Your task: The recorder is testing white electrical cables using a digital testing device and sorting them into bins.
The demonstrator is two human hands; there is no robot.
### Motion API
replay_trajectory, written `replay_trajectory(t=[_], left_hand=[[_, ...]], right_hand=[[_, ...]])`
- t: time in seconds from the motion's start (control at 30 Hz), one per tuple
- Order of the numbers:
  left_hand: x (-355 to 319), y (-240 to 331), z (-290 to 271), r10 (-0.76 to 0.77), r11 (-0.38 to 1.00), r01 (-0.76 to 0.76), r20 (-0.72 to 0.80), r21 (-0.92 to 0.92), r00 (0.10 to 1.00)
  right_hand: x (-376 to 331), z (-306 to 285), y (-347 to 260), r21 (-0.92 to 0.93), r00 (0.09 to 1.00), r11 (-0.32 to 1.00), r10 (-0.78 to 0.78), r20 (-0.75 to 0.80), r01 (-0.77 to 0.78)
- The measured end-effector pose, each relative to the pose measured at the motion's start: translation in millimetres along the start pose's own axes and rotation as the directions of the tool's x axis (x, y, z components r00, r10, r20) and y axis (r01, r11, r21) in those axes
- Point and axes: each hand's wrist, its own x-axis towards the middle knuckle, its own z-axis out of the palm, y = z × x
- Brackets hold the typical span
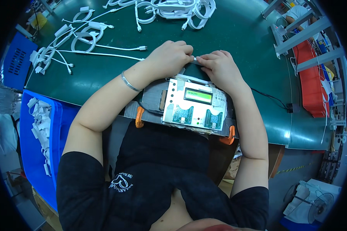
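My left hand (170, 57) and my right hand (221, 71) meet above the green table, both closed in a pinch. Between their fingertips shows a small white bit of a cable (195, 59); the rest of it is mostly hidden by my fingers. Just below my hands, near the table's front edge, lies a white test box (196, 102) with a small lit green display and two green circuit boards with connectors. A white cable stretch (198, 79) runs along the box's far edge.
Coiled white cables (173, 8) lie at the back, with more (85, 41) to the left. Orange clamps (140, 117) grip the front board. A blue bin (57, 127) holds white cables at left. A red bin (311, 82) and metal frame (297, 42) stand right, near another person.
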Motion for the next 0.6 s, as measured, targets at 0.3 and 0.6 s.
replay_trajectory(t=[0.3, 0.6], left_hand=[[3.3, -20.4, -19.3, -0.364, 0.834, 0.428, 0.236, -0.348, 0.901], [-59.1, -101.4, -80.4, -0.689, 0.724, 0.690, -0.015, 0.029, 0.724]], right_hand=[[-4.9, -6.8, 6.2, 0.030, 0.983, 0.998, -0.052, -0.176, 0.058], [-9.2, -26.2, 10.7, 0.079, 0.699, 0.997, 0.075, -0.711, -0.027]])
